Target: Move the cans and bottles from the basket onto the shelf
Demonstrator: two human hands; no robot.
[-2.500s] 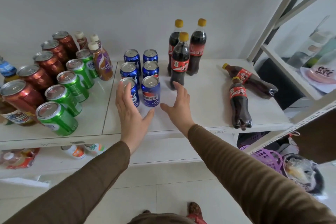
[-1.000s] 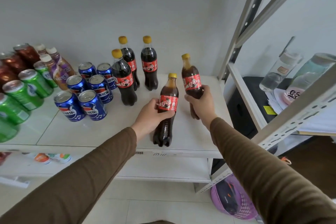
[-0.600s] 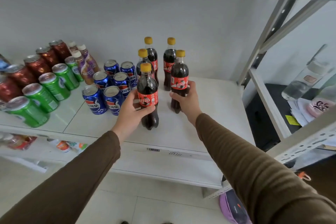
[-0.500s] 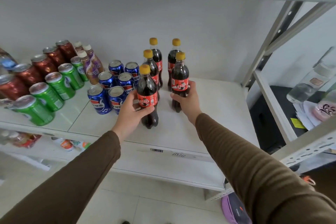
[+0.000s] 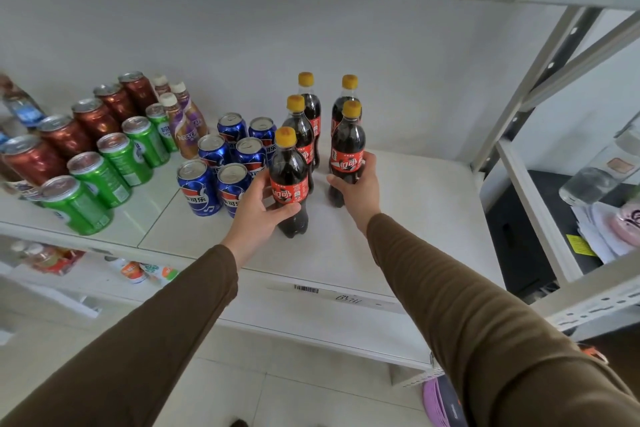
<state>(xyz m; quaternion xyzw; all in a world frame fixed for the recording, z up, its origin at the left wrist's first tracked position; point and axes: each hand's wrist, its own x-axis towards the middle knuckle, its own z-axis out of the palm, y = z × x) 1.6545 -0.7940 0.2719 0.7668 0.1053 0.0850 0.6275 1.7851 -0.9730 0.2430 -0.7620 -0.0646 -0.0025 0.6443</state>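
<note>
A: Describe the surface and the room.

B: A white shelf (image 5: 398, 204) on a grey metal frame stands against a pale wall. A barcode label (image 5: 306, 289) is fixed to its front edge. On the left stand rows of red cans (image 5: 93, 118), green cans (image 5: 117, 163) and blue cans (image 5: 228, 156), with small coffee bottles (image 5: 183, 121) behind the green row. A lower shelf level holds more packaged drinks. A purple basket (image 5: 438, 402) shows at the bottom edge, on the floor.

A: Where are the bottles relative to each grip?

B: Five cola bottles with yellow caps stand upright, right of the blue cans. The front left bottle (image 5: 289, 180) is in the left hand (image 5: 258, 210). The front right bottle (image 5: 347, 149) is in the right hand (image 5: 356, 187). Both bases appear to rest on the shelf. Three more bottles (image 5: 301, 128) stand just behind them.

A: State each grip and pose.

B: Each grip is clamped on its bottle near the red label. The left thumb crosses the front below the label; the fingers wrap behind. The right fingers curl round the label's side. Both arms, in brown sleeves, reach forward.
</note>
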